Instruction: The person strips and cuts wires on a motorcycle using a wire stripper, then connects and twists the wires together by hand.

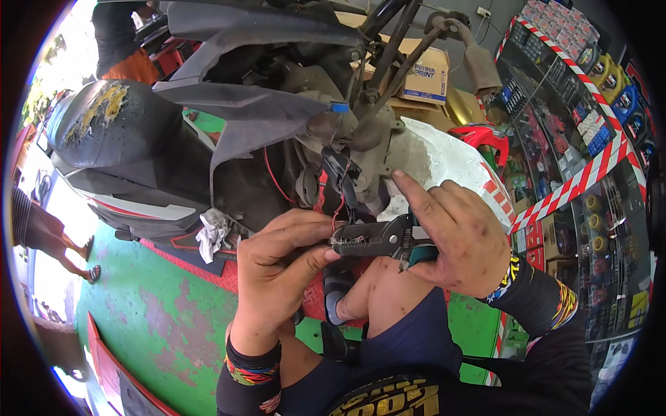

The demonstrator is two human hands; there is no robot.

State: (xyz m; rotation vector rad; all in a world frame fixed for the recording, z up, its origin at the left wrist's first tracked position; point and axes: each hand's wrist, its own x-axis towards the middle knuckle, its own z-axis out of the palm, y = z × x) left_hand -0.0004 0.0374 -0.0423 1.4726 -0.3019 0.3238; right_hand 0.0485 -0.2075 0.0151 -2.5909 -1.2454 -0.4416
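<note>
Your left hand (281,260) pinches the red wire (339,206); your right hand (461,239) grips the wire stripper (374,239). Oversqueezing could sever the wire.

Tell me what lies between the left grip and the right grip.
A wire stripper, seen in the head view: its dark toothed nose is at the left grip, and its teal handles are in the right grip.
</note>
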